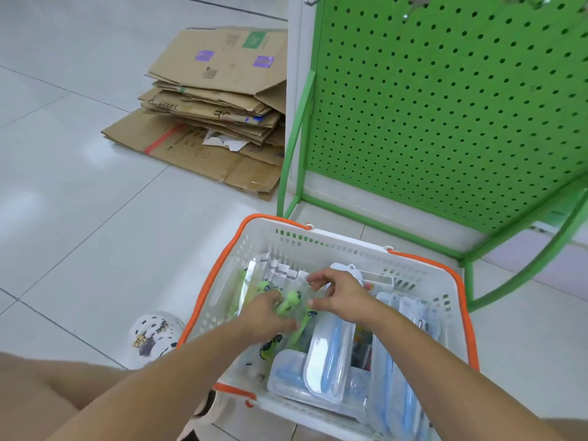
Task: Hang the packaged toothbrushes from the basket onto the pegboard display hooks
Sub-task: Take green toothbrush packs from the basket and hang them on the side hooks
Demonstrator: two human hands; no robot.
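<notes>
A white basket with an orange rim (pixel 222 275) stands on the floor and holds several packaged toothbrushes. Blue ones in clear blister packs (pixel 331 354) lie at the right and front. Green ones in clear bags (pixel 291 302) lie at the left. Both hands are inside the basket. My left hand (pixel 264 316) grips a green toothbrush pack. My right hand (pixel 340 297) pinches the top edge of the same clear bag between thumb and fingers. The green pegboard (pixel 445 106) rises behind the basket, with metal hooks (pixel 413 7) near the top edge.
A pile of flattened cardboard boxes (pixel 210 103) lies on the tiled floor left of the pegboard stand. The stand's green frame (pixel 471 281) runs just behind and right of the basket. A white patterned shoe (pixel 152 338) is left of the basket.
</notes>
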